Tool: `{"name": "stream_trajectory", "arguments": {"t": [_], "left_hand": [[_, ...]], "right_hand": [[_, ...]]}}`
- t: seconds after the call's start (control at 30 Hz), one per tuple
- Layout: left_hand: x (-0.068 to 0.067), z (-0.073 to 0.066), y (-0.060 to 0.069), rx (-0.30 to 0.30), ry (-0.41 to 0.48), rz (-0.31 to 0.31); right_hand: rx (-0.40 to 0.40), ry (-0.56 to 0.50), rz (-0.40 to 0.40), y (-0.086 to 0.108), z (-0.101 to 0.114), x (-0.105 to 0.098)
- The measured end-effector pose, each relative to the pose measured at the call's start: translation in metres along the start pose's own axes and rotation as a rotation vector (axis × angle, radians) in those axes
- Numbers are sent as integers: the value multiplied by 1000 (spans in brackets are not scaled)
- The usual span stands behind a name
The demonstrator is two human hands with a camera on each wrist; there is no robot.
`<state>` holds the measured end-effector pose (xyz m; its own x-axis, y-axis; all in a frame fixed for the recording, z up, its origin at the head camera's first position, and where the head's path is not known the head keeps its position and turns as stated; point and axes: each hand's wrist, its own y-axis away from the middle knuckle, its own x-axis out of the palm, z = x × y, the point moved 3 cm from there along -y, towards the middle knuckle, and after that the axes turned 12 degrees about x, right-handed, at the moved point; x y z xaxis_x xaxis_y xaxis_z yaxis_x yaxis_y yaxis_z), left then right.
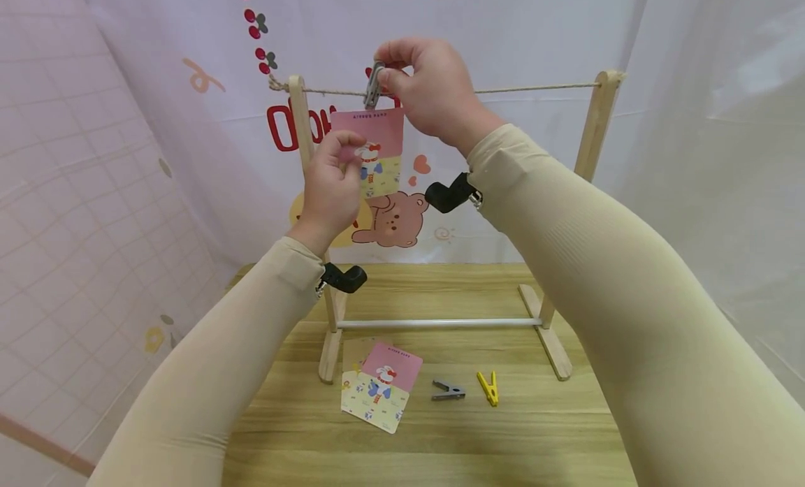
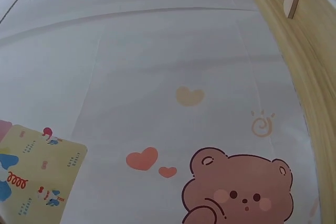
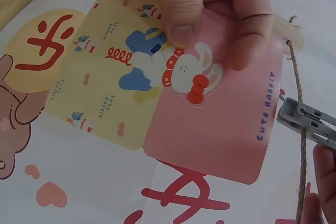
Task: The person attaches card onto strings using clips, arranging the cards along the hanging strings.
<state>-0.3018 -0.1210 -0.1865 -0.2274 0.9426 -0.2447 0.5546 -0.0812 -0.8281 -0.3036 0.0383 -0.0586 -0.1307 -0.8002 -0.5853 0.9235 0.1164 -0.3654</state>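
Note:
My left hand [image 1: 330, 190] pinches a pink and yellow card [image 1: 385, 132] with a rabbit picture, thumb on its front in the right wrist view. Above it, my right hand [image 1: 437, 85] pinches a grey clothespin [image 1: 374, 87] by its handle end. The clothespin lies across the twine line [image 3: 295, 72], its nose beside the card's top edge. Whether it bites the card I cannot tell. In the left wrist view only a corner of the card [image 2: 44, 174] shows, and neither hand is visible.
A wooden stand [image 1: 594, 127] carries the line, with a white rod [image 1: 440, 323] low between its posts. On the wooden table [image 1: 440, 452] lie overlapping cards [image 1: 386, 389], another grey clothespin [image 1: 448, 390] and a yellow clothespin [image 1: 488, 389]. A printed curtain [image 1: 522, 165] hangs behind.

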Motion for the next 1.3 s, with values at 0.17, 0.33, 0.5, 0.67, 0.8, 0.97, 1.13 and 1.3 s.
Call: {"name": "stream_trajectory", "arguments": {"t": [0.17, 0.33, 0.5, 0.67, 0.8, 0.97, 1.13, 1.3], "left_hand": [[0, 0, -1, -3, -1, -11], [1, -1, -6, 5, 24, -26], [2, -1, -9, -15, 59, -48], [2, -1, -9, -43, 95, -67], [3, 0, -9, -48, 118, -84], [3, 1, -10, -52, 159, -103], [3, 1, -9, -56, 148, -97], [3, 2, -9, -43, 125, -87]], "right_hand": [[1, 19, 14, 1, -1, 0], [6, 75, 8, 2, -1, 0], [11, 93, 15, 3, -2, 1], [5, 89, 26, 4, -3, 2], [-17, 84, 34, 5, -2, 2], [-39, 86, 37, 7, -2, 4], [-24, 85, 49, 8, -3, 5], [-28, 111, 44, 8, -4, 6]]}}
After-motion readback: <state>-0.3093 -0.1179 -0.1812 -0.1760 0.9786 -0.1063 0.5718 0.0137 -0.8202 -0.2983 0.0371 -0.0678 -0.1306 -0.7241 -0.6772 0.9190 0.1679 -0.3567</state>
